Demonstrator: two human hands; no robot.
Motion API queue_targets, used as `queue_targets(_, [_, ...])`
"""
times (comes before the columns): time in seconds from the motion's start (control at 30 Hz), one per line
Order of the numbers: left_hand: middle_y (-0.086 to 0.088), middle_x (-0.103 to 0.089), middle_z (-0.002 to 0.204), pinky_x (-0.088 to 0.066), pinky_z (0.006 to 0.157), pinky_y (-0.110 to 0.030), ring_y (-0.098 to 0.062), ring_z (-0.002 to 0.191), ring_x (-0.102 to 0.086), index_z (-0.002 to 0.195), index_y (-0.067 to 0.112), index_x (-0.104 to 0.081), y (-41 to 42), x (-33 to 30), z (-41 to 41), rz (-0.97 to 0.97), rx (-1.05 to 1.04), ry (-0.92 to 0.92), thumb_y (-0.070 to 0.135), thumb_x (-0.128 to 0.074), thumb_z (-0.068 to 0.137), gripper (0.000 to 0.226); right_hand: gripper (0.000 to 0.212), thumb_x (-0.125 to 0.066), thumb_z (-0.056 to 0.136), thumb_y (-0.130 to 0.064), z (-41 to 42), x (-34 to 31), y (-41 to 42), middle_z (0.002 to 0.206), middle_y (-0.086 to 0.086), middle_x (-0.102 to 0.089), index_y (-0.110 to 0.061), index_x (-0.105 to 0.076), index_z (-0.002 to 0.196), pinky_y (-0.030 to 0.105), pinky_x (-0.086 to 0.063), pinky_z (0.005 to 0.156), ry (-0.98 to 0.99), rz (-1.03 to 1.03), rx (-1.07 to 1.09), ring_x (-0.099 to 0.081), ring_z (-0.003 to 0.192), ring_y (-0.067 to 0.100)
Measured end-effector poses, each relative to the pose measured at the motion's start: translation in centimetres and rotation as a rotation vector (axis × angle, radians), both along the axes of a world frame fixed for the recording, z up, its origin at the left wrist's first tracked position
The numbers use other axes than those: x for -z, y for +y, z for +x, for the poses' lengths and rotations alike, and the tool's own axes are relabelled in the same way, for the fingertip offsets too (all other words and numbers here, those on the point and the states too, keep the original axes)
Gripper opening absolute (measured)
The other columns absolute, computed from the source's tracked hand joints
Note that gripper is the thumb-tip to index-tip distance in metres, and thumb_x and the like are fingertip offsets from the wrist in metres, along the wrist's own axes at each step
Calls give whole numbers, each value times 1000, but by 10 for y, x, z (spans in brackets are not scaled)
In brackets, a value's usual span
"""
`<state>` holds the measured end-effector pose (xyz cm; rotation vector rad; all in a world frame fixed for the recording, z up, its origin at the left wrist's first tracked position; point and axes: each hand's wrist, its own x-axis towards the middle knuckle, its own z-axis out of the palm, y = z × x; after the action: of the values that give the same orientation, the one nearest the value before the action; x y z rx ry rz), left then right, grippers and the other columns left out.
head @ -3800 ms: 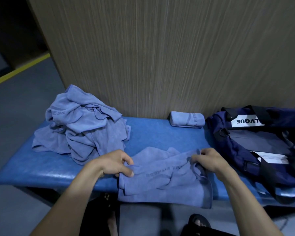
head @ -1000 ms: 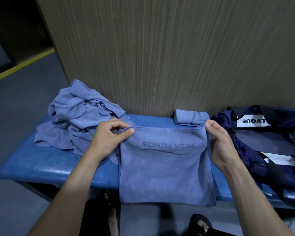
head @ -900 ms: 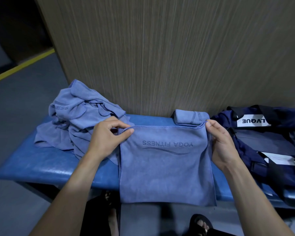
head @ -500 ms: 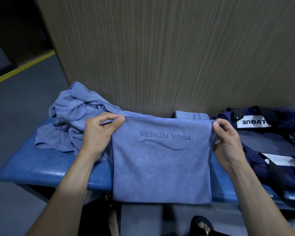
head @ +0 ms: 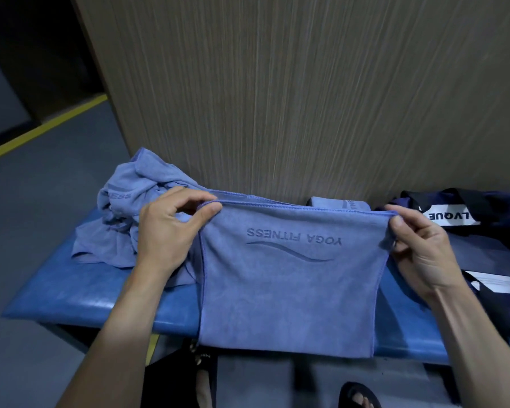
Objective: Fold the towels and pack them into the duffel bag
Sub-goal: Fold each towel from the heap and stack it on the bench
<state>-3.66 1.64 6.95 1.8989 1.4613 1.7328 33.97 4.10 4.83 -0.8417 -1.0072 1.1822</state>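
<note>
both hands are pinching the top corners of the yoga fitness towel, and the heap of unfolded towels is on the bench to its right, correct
Not quite. In the head view the heap of unfolded towels lies to the left of the held towel. The left hand and right hand do pinch its top corners.

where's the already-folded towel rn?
Head view, right of centre: the small folded blue towel lies at the back of the blue padded bench against the wood-grain wall, just left of the navy duffel bag.
</note>
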Motion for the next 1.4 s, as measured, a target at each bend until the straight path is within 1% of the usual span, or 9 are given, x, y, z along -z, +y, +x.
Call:
queue_targets(0.07, [4,-66,84,-49,79,-25,-12,78,-59,103,31,-71,-1,0,1,0,-43,66,20,-79,86,22,12,-78,77,-28,-2,-1,0,64,-6,-61,-24,-81,89,10,-39,60,-24,24,-22,-45,53,1])
queue_targets(0.17, [3,-53,79,-38,77,-8,-8,78,-52,125,25,-68,-1,1,2,-19,-96,222,23,-73,90,35,45,-94,60,-49,0,2,0,82,2,-65,-21,-77,92,17,-42,66,-68,54,-24,-52,71,10])
queue_targets(0.37, [15,-45,78,-38,70,-7,6,79,-51,100,12,-75,-1,8,-2,4,-125,332,18,-70,93,11,20,-83,69,-37,-7,-4,-4,65,-11,-58,-23,-71,78,10,-36,52,-122,48,11,-43,54,1])
queue_targets(0.53, [6,-51,79,-36,70,-11,-6,71,-43,89,10,-68,7,18,-2,-36,-68,371,22,-65,96,14,9,-66,82,-19,-10,-9,-9,61,-13,-56,-22,-62,75,10,-34,50,-147,52,69,-42,51,0])
queue_targets(0.77, [-16,-60,73,-47,60,-34,-32,52,-49,122,49,-60,3,24,7,-280,178,190,26,-68,95,37,7,-66,90,-25,-5,-11,-6,79,-9,-57,-27,-64,84,13,-41,69,-115,134,121,-48,72,3])
queue_targets(0.97, [10,-67,102,-52,62,-36,-26,53,-60,104,43,-60,-2,18,17,-288,287,131,8,-62,98,35,6,-67,89,-26,-4,-13,-5,77,-13,-59,-25,-63,85,11,-41,70,-148,164,168,-48,71,0])
queue_targets(1.03, [10,-64,97,-52,58,-34,-15,57,-60,97,37,-64,-2,18,18,-300,344,113,4,-60,99,34,6,-66,89,-24,-5,-13,-6,71,-15,-58,-24,-62,85,10,-41,66,-149,159,171,-48,66,-2])
queue_targets(1.2, [23,-68,91,-50,56,-19,-28,55,-59,105,30,-68,-2,20,19,-351,305,154,7,-63,97,25,6,-65,89,-23,-3,-14,-8,68,-14,-61,-24,-62,85,12,-43,64,-129,160,153,-51,64,0])
queue_targets(1.4, [17,-65,83,-52,60,-24,-16,60,-61,94,31,-70,2,25,16,-353,256,247,12,-69,94,19,4,-67,88,-24,-1,-13,-7,72,-9,-65,-25,-64,85,14,-45,69,-114,160,134,-54,69,4])
